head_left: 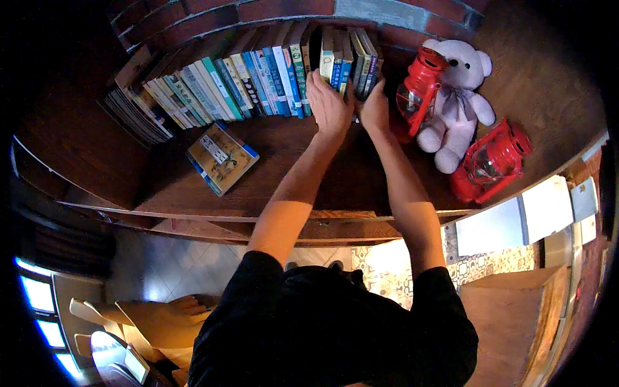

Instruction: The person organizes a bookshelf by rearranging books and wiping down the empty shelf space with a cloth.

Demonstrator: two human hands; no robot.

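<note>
My left hand (327, 106) reaches into the right part of a row of upright books on a wooden shelf. Its fingers and thumb close around a few thin books (336, 68) with pale and blue spines. Beside it, my right hand (374, 109) grips the dark-spined books (365, 64) at the row's right end, its fingertips partly hidden. A dark gap separates the left hand's books from the long row of books (258, 80) to the left. One book (222, 158) with a tan cover and blue edges lies flat at the front left of the shelf.
Right of my hands sits a pale teddy bear (456, 97) between two red lanterns, one standing (419, 90) and one tilted (493, 161). A brick wall (284, 11) backs the shelf (271, 168). Below are a tiled floor (193, 258) and a wooden chair (155, 322).
</note>
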